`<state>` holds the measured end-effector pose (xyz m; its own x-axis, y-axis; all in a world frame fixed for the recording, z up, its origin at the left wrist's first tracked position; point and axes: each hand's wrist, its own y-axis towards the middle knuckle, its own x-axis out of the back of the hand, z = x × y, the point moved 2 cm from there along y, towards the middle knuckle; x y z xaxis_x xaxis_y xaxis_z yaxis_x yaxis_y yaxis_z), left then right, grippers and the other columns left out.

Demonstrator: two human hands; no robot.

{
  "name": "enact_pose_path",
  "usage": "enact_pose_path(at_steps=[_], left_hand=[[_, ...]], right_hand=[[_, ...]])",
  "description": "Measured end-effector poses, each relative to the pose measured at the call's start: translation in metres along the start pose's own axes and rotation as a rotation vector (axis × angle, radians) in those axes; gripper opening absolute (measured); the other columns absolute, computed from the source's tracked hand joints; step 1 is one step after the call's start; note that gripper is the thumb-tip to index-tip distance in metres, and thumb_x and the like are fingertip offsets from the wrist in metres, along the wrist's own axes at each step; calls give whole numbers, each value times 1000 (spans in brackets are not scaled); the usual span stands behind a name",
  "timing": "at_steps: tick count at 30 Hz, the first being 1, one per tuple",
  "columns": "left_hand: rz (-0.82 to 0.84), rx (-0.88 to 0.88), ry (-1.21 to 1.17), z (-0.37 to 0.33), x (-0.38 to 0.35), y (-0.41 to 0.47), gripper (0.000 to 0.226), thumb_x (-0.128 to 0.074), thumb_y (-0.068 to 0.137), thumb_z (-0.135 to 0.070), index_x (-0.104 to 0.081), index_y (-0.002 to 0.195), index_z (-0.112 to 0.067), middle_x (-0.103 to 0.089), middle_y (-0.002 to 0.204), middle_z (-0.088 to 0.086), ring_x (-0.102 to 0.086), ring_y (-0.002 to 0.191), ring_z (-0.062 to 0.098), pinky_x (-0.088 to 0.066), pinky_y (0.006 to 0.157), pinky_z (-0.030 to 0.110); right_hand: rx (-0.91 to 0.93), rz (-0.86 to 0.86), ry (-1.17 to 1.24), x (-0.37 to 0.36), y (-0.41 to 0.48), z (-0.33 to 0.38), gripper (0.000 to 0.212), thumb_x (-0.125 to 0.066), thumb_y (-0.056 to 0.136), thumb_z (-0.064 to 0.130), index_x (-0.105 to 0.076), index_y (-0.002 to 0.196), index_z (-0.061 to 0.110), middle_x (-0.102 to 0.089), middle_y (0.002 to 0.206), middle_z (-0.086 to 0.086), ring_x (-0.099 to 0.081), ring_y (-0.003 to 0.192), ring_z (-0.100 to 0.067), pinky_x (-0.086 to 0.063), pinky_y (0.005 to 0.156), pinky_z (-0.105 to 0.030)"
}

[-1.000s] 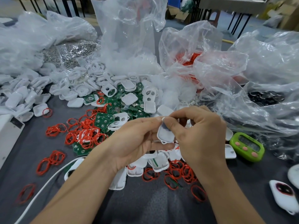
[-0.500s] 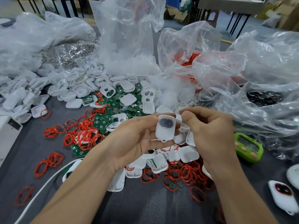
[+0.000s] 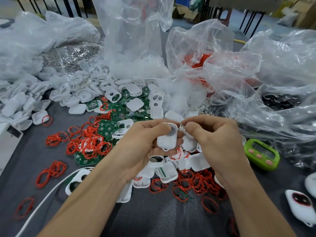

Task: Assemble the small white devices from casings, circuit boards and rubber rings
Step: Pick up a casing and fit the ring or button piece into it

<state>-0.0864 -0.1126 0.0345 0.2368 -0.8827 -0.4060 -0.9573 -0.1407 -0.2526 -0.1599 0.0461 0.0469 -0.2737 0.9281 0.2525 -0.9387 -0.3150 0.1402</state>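
Dark grey cloth (image 3: 153, 218) covers the work table. Behind it stand crumpled clear plastic bags (image 3: 222, 69); their content is hard to make out, and only red and black shapes show through. Before the bags lies a heap of loose white plastic casings (image 3: 77, 98), green square circuit boards (image 3: 106, 129) and thin red rubber rings (image 3: 89, 146), all mixed together. At the right edge a white oval device with a dark window (image 3: 299, 204) is partly cut off. A lime-green timer with pink buttons (image 3: 261, 153) lies just beside the right wrist.

The left hand (image 3: 142, 146) holds one white rounded casing (image 3: 166, 141) above the heap, with the thumb on its top and the fingers curled under it. The right hand (image 3: 217, 139), just beside, pinches a small white piece (image 3: 183, 128) between thumb and forefinger. What this piece is cannot be told, because the fingers hide most of it.
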Motion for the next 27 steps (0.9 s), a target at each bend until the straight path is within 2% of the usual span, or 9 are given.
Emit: enact_pose_path(at_steps=[9,13,18,21,24,27], left_hand=[[-21,-1,4,0,-2,-1,19,-61,96,-4,-80,96,-4,-77,96,21,-77,79,26,-62,59,31],[-25,-5,-9,-1,-2,-2,19,-60,97,-8,-79,98,-2,-77,98,21,-77,82,26,-62,61,30],[-30,41,-42,-2,-3,-2,46,-44,107,-31,-81,96,-6,-76,105,24,-77,86,29,-64,63,35],[2,58,-71,-2,-3,-1,53,-39,108,-36,-80,101,-3,-75,111,25,-76,89,30,-65,65,37],[12,61,-75,-2,-3,0,51,-40,107,-34,-81,101,-3,-75,111,24,-76,92,31,-65,66,37],[8,51,-55,-2,-1,-1,34,-50,104,-19,-80,101,-4,-75,110,23,-76,94,31,-64,66,35]], right_hand=[[13,9,12,-2,0,-2,15,-70,77,32,-81,83,39,-78,76,12,-74,75,-9,-60,73,-36],[12,8,19,-3,-1,-2,14,-70,77,32,-81,83,40,-78,75,13,-74,74,-8,-60,71,-35],[19,2,43,-4,-1,-2,12,-72,80,29,-81,84,37,-75,68,11,-66,60,-4,-50,64,-29],[22,2,43,-2,-2,-4,13,-73,84,23,-81,84,34,-73,65,11,-65,58,-4,-49,63,-29],[21,-1,28,-2,-1,-5,17,-75,87,18,-81,83,34,-73,65,11,-64,57,-3,-50,63,-28],[19,-12,21,-2,0,-5,13,-75,84,25,-81,83,36,-75,68,11,-65,58,-3,-49,63,-27]])
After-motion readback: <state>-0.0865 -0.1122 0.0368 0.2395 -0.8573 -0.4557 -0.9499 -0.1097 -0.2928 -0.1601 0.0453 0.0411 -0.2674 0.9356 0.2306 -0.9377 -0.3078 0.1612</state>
